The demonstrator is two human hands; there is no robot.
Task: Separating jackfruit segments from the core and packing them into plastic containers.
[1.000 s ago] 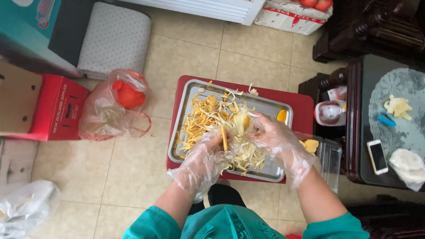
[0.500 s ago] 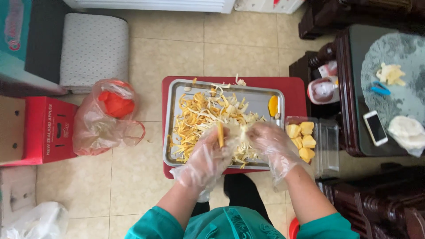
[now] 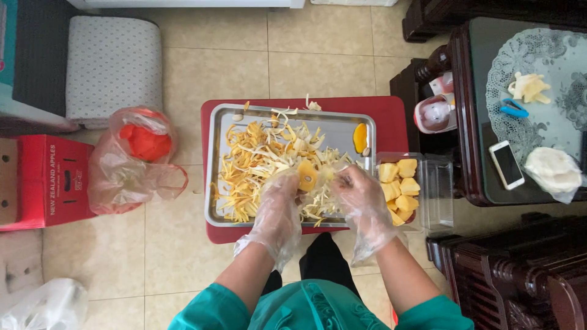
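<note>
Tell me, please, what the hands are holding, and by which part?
Both gloved hands, left and right, hold a yellow fruit piece by its sides; the exact grip is unclear.

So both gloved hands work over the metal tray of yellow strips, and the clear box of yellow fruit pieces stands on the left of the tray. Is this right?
Not quite. The clear box of yellow fruit pieces stands on the right of the metal tray, not the left, as the head view shows. The rest holds: the left hand and right hand, both gloved, work over the yellow strips.
</note>
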